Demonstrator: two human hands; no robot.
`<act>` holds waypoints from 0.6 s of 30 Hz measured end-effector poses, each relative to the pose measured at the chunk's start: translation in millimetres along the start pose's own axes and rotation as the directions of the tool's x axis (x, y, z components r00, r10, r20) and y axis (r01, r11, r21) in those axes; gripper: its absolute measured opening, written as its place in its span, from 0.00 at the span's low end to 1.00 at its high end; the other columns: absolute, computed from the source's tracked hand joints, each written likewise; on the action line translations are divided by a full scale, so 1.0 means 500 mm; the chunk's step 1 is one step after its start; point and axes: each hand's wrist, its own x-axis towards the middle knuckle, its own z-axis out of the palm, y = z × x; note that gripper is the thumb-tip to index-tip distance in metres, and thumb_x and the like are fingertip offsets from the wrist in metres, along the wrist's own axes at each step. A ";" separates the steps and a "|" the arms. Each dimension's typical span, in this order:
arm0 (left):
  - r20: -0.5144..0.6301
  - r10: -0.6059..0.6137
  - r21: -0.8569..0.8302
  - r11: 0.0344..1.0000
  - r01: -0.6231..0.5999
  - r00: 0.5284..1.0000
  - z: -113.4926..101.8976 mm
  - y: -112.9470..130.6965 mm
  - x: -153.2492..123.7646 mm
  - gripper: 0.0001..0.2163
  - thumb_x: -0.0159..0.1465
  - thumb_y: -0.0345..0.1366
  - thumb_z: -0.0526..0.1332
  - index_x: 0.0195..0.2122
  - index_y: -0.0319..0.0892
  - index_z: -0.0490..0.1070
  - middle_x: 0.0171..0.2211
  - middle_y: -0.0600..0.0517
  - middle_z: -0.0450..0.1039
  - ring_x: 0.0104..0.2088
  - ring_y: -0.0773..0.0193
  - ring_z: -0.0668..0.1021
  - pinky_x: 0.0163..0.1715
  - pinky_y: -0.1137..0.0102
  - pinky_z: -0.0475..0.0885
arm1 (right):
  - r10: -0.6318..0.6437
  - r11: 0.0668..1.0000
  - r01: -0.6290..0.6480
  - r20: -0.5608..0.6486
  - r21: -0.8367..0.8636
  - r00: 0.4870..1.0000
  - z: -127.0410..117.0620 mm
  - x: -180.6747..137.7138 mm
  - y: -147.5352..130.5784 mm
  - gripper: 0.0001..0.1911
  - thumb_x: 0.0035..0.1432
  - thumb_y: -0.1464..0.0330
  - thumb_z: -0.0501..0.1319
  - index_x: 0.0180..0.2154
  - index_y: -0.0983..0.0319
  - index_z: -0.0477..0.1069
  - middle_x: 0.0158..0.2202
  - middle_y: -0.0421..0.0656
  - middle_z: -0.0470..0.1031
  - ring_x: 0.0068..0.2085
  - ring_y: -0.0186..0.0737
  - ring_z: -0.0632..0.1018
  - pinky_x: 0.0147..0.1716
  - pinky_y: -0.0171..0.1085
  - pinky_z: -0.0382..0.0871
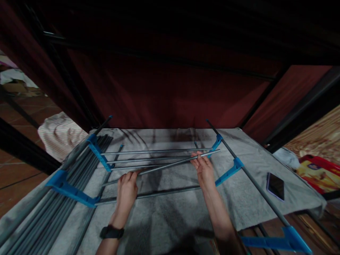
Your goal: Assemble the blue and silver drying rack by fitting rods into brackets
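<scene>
A loose grey metal tube (164,166) lies slantwise across both hands, its right end higher in the picture. My left hand (128,187) is closed around it toward its left end. Near the other end, my right hand (203,169) pinches the tube between thumb and fingers, palm turned up. Beneath and around them is a partly joined rack frame, with a blue plastic bracket (71,189) at the near left and another blue bracket (230,170) at the right. Several crossbars, among them a front crossbar (167,192), run between the left and right brackets.
A bundle of grey tubes (66,187) lies along the left on a grey cloth (170,223). A phone (275,186) rests at the right. Another blue bracket (278,242) juts past the cloth's near edge. A dark red panel (170,92) stands behind.
</scene>
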 end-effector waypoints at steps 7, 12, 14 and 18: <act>-0.007 -0.014 0.001 1.000 0.014 1.000 0.016 -0.026 -0.024 0.24 0.61 0.20 0.50 0.52 0.38 0.78 0.42 0.42 0.78 0.48 0.50 0.78 0.57 0.52 0.67 | 0.161 0.987 -0.160 -0.040 0.023 0.986 -0.054 0.008 0.091 0.12 0.51 0.61 0.72 0.39 0.55 0.77 0.42 0.42 0.84 0.45 0.43 0.84 0.51 0.48 0.79; 0.040 -0.011 0.059 0.998 0.009 0.999 0.031 -0.031 -0.031 0.23 0.63 0.21 0.50 0.54 0.38 0.78 0.43 0.41 0.79 0.48 0.50 0.78 0.58 0.51 0.66 | 0.271 0.959 -0.261 -0.099 0.107 0.957 -0.093 0.015 0.119 0.07 0.52 0.68 0.71 0.35 0.58 0.76 0.38 0.42 0.85 0.42 0.38 0.84 0.44 0.39 0.81; 0.098 0.019 0.074 0.997 -0.027 0.995 0.031 -0.030 -0.030 0.22 0.64 0.21 0.50 0.53 0.38 0.78 0.44 0.41 0.79 0.48 0.50 0.78 0.58 0.53 0.66 | 0.311 0.946 -0.294 -0.123 0.141 0.942 -0.109 0.018 0.128 0.06 0.52 0.71 0.70 0.34 0.59 0.76 0.37 0.42 0.84 0.40 0.37 0.84 0.42 0.37 0.82; 0.188 0.086 0.077 0.992 -0.102 0.978 0.024 -0.026 -0.023 0.22 0.66 0.21 0.50 0.55 0.39 0.77 0.46 0.41 0.78 0.48 0.52 0.79 0.59 0.54 0.65 | 0.336 0.936 -0.308 -0.175 0.170 0.926 -0.141 0.028 0.145 0.06 0.52 0.74 0.69 0.33 0.60 0.75 0.37 0.44 0.84 0.40 0.37 0.84 0.42 0.37 0.82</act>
